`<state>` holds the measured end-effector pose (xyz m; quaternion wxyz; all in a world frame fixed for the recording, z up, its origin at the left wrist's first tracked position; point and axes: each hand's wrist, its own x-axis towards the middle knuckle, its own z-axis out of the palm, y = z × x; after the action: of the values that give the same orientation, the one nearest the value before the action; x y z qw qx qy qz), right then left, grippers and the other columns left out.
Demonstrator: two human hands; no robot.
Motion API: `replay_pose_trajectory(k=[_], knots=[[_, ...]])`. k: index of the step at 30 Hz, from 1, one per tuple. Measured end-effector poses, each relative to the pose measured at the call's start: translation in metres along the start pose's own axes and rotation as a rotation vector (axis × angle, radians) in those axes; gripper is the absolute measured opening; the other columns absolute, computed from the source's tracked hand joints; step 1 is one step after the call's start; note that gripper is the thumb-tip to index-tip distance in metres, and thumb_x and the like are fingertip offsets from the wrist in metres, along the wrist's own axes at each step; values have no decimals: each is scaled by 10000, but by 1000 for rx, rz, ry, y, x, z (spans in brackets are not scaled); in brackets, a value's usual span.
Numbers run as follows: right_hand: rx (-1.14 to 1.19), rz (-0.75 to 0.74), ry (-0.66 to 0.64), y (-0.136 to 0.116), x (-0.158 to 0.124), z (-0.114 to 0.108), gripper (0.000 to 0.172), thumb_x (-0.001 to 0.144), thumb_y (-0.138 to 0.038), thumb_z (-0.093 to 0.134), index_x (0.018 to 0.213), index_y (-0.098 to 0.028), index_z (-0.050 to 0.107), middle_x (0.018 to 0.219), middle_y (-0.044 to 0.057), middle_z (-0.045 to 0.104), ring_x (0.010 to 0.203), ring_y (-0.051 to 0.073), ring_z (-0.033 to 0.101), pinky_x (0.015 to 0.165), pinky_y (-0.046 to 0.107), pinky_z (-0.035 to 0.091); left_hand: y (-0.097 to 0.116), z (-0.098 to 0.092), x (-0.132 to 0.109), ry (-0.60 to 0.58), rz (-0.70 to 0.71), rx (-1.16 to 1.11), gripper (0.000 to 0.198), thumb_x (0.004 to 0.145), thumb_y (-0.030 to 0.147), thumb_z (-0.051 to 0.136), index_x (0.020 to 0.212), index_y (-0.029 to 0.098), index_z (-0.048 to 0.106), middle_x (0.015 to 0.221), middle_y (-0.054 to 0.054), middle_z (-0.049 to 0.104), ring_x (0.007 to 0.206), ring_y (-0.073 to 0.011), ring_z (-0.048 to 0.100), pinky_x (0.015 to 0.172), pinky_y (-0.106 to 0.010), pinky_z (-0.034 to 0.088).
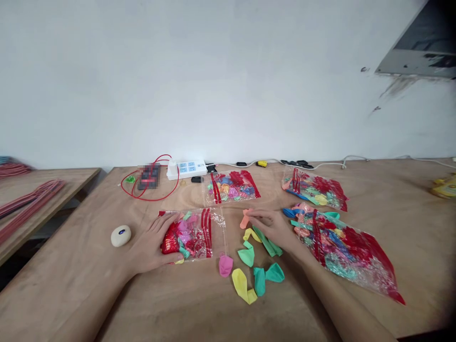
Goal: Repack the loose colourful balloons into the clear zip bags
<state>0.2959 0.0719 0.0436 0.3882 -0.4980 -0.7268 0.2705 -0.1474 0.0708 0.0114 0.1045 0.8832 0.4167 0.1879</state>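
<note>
Notably, we rest our left hand spread over the bag, whose long axis runs left to right; right of the bag, our nearer right hand pinches an orange balloon aligned near-to-far.

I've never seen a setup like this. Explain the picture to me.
No machine here: these are a person's bare hands, seen by one camera worn on the head, looking forward and down. On the brown wooden table, the left hand rests, spread, on a clear plastic bag with red stripes, filled with colourful balloon-like pieces. The right hand seems to pinch a limp, coral, balloon-like piece. Loose yellow, green and pink ones lie nearby, and three similar bags lie farther back and to the right. A white rectangular power strip sits near the wall.
</note>
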Motion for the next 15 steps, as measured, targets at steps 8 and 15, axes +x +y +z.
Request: replay_pose_trajectory(k=[8, 15], knots=[[326, 226, 339, 11, 7, 1, 421, 873, -530, 820, 1143, -207, 836, 1072, 100, 848, 970, 306, 800, 866, 431, 648, 6, -5, 1, 9, 0, 20, 1080, 898, 656, 777, 1726, 285, 192, 1680, -166, 424, 1521, -416, 447, 1222, -587, 427], [234, 143, 631, 1, 6, 3, 326, 914, -470, 778, 1102, -212, 847, 1096, 85, 850, 1044, 328, 802, 980, 512, 646, 2, -1, 0, 4, -17, 4, 1106, 850, 694, 808, 1703, 291, 231, 1691, -160, 416, 1539, -430, 415, 1245, -606, 391]])
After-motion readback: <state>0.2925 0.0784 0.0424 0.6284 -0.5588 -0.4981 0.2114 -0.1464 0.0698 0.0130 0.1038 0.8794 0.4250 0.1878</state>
